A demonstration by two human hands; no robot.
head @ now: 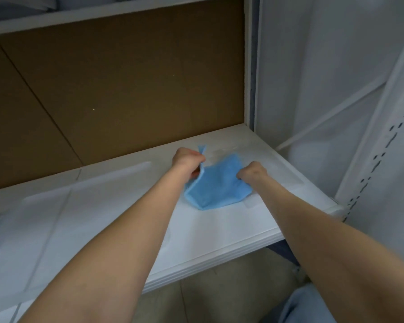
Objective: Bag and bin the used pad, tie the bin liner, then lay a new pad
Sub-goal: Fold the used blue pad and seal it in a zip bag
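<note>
A small blue cloth [216,185] lies crumpled on a white shelf [117,217] near its right end. My left hand [188,162] pinches the cloth's left edge and lifts one corner upright. My right hand [252,172] grips the cloth's right edge with curled fingers. Both arms reach forward over the shelf. A thin white sheet seems to cover the shelf surface, with faint fold lines. No bin or bag is in view.
A brown backboard [117,85] closes the shelf's rear. Another white shelf [103,14] runs overhead. A white slotted upright [383,145] and white panels stand to the right. Beige floor tiles [208,299] show below the shelf's front edge.
</note>
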